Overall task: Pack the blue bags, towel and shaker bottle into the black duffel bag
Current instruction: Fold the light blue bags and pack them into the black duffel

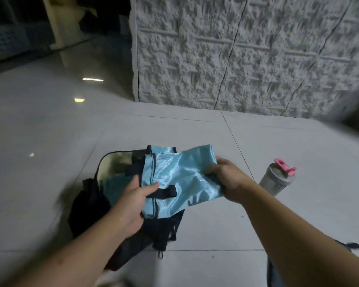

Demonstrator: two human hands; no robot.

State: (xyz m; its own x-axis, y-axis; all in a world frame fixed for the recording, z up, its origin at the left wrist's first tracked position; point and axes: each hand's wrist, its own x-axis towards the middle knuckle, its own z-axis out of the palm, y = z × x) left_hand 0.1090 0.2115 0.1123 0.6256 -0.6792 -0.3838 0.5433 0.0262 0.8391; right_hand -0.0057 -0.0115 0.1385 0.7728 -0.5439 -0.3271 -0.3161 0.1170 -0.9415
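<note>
Leftmost, on the pale tiled floor point(50, 183), lay the black duffel bag point(87, 206), its mouth open toward me with something teal, perhaps the towel, showing inside. My left hand point(133, 201) pinched the near zipped edge of a blue bag point(174, 179) held just above the opening, thumb on top beside its black strap. My right hand point(226, 177) gripped the bag's far end, fingers curled into the cloth. I judged the shiny fabric light, limp and slippery, best held by its seams. The shaker bottle point(276, 181) stood apart to the right, with open floor around it.
</note>
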